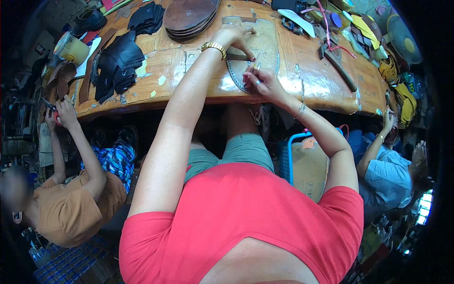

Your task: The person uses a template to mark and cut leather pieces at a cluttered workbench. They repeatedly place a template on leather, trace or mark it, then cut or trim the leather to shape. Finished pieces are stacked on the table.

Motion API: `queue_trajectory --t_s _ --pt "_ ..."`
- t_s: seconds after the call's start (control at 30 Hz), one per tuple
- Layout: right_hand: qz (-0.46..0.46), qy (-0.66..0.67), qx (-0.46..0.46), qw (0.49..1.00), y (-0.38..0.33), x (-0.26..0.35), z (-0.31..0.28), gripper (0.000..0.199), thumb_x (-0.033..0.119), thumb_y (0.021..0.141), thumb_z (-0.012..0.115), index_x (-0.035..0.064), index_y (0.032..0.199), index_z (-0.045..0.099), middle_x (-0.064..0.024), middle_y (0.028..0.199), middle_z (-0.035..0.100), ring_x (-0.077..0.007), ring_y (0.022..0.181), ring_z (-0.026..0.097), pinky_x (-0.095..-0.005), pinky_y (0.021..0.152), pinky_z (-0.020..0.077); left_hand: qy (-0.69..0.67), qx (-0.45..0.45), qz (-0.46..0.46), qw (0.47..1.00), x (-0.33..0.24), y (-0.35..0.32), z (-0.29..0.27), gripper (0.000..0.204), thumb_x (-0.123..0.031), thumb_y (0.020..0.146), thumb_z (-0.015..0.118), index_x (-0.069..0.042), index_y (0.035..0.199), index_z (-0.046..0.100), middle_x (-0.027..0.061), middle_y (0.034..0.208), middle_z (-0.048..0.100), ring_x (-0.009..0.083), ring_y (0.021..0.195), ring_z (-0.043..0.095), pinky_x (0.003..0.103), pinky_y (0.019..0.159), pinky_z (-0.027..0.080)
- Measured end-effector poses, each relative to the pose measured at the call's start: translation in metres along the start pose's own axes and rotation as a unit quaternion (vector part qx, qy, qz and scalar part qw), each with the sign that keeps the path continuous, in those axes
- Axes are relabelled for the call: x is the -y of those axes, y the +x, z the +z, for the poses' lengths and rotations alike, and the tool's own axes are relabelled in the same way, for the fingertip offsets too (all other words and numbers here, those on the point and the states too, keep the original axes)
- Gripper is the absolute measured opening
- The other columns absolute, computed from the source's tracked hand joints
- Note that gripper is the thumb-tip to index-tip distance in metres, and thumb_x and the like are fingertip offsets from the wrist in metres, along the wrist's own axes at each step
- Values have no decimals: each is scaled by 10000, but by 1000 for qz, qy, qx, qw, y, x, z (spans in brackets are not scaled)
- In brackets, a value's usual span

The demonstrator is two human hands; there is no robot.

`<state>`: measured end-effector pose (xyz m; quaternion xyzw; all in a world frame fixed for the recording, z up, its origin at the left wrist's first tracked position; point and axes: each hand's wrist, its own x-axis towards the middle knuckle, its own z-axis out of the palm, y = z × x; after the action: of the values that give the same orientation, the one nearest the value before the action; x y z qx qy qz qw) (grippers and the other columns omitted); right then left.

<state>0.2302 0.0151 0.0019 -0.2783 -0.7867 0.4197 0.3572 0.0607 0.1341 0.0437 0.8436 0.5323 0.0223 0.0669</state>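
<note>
A tan, rounded template [266,45] with small marks along its curved edge lies on the wooden table in front of me. My left hand [239,39], with a gold watch at the wrist, rests on it, fingers and thumb spread. Beside the thumb a narrow dark strip [238,57] crosses the template. Close to the near edge, my right hand [263,82] is closed in a pinch around a slim pen-like tool [256,67], its upper part showing between the fingers. The tool's exact kind is too small to make out.
Stacked brown leather pieces [191,19] and black leather pieces [118,66] lie left. A hammer [339,68] and cluttered supplies lie right. A blue basket [286,161] stands by my right side. Co-workers sit at both sides; the left one's hands hold red-handled scissors [56,116].
</note>
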Motion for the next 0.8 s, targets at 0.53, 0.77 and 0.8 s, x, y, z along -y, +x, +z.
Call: queue_trajectory --t_s 0.53,0.77,0.8 --pt "-86 -60 22 994 8 -5 2 179 166 972 528 12 887 564 -68 651 567 -165 582 575 -314 548 449 5 -6 6 1000 3 1 3 1099 -680 399 811 -290 1368 470 173 1371 461 335 1229 500 413 997 435" --pt "87 76 38 993 20 4 -3 172 144 965 523 0 885 569 -91 664 566 -186 602 584 -347 552 434 5 -2 -2 1000 10 8 8 1112 -697 390 804 -286 1368 471 165 1355 487 323 1227 509 407 994 439" --pt "153 136 35 978 20 6 -5 173 144 966 521 -2 886 569 -93 665 566 -186 606 584 -349 555 433 1 2 3 1000 7 7 6 1115 -701 387 803 -287 1368 471 163 1345 498 317 1224 514 408 993 440"
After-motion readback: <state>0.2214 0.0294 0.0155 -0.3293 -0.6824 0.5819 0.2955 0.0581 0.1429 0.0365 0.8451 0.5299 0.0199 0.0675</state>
